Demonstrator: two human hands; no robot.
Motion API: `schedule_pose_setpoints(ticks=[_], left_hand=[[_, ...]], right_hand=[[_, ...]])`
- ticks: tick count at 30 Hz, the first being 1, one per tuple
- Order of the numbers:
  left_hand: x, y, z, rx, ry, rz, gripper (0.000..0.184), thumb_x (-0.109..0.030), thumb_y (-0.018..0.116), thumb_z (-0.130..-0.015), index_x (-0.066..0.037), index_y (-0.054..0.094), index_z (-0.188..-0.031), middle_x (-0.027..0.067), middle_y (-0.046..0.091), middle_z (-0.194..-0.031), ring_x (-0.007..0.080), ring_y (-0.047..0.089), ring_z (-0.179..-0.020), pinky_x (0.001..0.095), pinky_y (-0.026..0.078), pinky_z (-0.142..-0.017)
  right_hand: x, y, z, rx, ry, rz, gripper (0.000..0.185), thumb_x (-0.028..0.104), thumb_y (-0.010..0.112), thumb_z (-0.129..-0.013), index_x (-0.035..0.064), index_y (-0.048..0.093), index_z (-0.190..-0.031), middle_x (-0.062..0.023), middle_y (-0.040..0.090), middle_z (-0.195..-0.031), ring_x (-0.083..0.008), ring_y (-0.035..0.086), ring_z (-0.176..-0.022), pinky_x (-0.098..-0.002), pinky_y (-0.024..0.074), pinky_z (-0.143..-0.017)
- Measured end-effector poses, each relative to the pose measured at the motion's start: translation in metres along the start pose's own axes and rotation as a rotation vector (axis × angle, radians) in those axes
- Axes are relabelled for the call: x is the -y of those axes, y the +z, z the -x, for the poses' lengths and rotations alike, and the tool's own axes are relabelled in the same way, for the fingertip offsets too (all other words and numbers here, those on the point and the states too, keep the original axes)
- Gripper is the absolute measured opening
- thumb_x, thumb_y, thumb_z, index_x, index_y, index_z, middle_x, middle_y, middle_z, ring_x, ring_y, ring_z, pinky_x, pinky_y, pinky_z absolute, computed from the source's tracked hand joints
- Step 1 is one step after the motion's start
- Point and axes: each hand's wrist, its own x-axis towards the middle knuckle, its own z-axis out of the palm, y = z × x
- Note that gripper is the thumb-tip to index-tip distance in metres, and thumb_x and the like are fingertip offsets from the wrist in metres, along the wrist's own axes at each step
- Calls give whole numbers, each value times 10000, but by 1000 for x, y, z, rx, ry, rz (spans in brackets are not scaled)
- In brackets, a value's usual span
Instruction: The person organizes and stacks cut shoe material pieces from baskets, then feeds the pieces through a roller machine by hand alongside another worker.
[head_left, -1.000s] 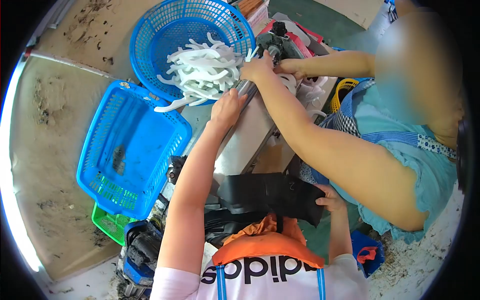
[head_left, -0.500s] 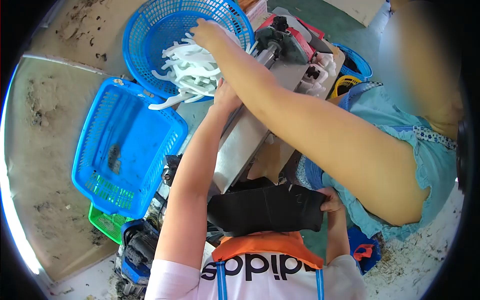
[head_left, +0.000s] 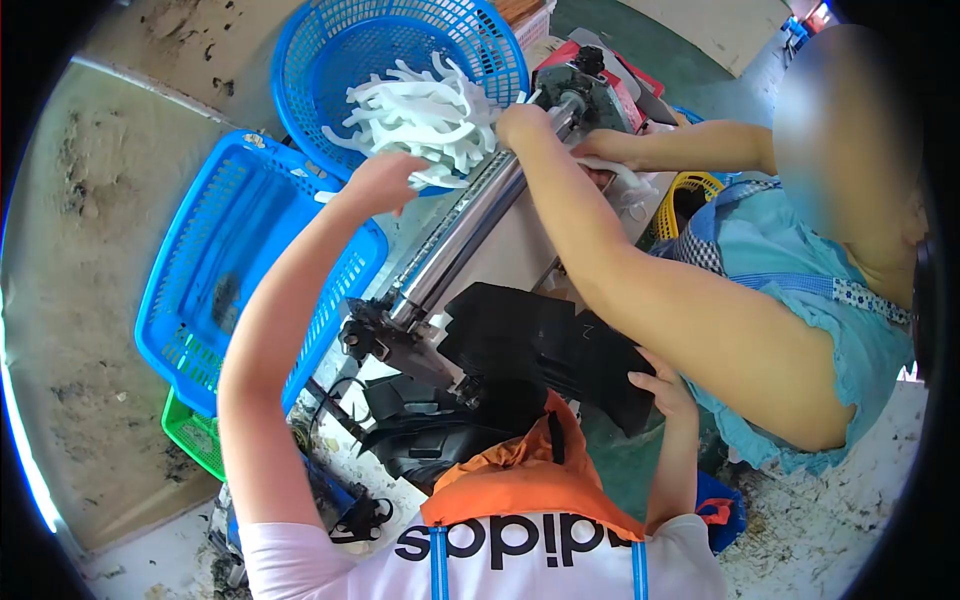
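My left hand (head_left: 388, 186) hovers at the near rim of the round blue basket (head_left: 290, 110), beside a pile of white curved strips (head_left: 425, 105). Its fingers look apart, with nothing visible in them. My right hand (head_left: 662, 385) grips the right edge of a stiff black sheet (head_left: 545, 340) in front of my orange apron (head_left: 530, 490). A metal roller (head_left: 465, 235) on a bench machine lies between the basket and the sheet. At the roller's far end, a co-worker's hands (head_left: 525, 125) work close to a white strip (head_left: 620, 172).
A rectangular blue basket (head_left: 200, 260) stands at left, with a green basket (head_left: 195, 430) below it. The roller's dark end bracket (head_left: 385, 345) juts toward me. The co-worker's forearm (head_left: 600, 240) crosses in from the right. A yellow basket (head_left: 690, 190) sits behind.
My left hand has moved left, away from the machine. The co-worker's hand has left the strip pile for the roller, and their other hand now shows. The black sheet has tilted, exposing the roller.
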Motion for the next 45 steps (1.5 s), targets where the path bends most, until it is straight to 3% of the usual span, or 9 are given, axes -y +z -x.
schedule_pose_setpoints(ticks=[8,16,19,27,29,35,39,40,45], left_hand=[[55,91,13,134,162,520,370,-165,618,-769,-67,646,-1124,166,668,-999,231,633,-924,334,490,-828],[42,52,21,-216,297,628,291,9,582,-730,-73,595,-1009,82,579,-744,207,571,-718,337,452,-661],[65,32,29,-379,208,462,123,15,504,-704,-40,614,-706,126,594,-793,258,594,-770,344,450,-675],[79,116,49,-306,103,151,147,-86,568,-785,-77,711,-819,147,559,-1046,331,551,-978,390,445,-865],[63,120,47,-255,134,90,120,-129,617,-785,-54,701,-827,148,554,-1034,329,546,-958,387,444,-855],[20,55,78,-554,165,175,204,-142,751,-678,7,634,-756,141,543,-964,318,545,-881,388,460,-742],[-14,39,122,-661,172,264,189,-106,744,-693,12,603,-738,126,538,-961,328,566,-866,392,467,-724],[-11,34,135,-659,81,364,186,-102,743,-699,14,604,-743,127,537,-961,331,572,-859,390,470,-716],[88,71,171,-695,-298,563,247,-184,733,-733,37,628,-764,116,533,-925,236,536,-830,332,434,-689]], right_hand=[[94,26,-28,-169,22,449,597,117,768,-710,-1,524,-1242,-90,542,-1236,-179,499,-1156,-295,393,-978],[110,14,-14,174,58,332,514,82,737,-752,6,533,-1218,-68,574,-1170,-171,521,-1103,-323,405,-969],[115,15,-45,62,-69,536,426,115,694,-768,22,563,-1161,-85,593,-1138,-195,546,-1068,-326,428,-920],[294,148,-220,40,267,1159,228,208,540,-827,64,685,-928,-123,680,-972,-231,653,-884,-313,517,-714],[256,143,-270,152,-712,1682,225,253,565,-842,80,690,-913,-120,687,-951,-207,659,-848,-328,518,-714],[121,-6,-32,-232,-522,1341,451,117,691,-777,30,520,-1185,-98,600,-1144,-200,548,-1071,-333,420,-925],[106,1,-36,213,-67,492,693,83,758,-734,23,423,-1338,-78,454,-1354,-209,446,-1232,-341,356,-1029],[116,15,-31,193,-13,553,423,69,655,-792,2,532,-1191,-71,595,-1105,-167,525,-1086,-317,399,-962],[129,15,-30,234,109,518,458,46,669,-776,-21,527,-1206,-85,578,-1153,-169,515,-1116,-316,391,-974]])
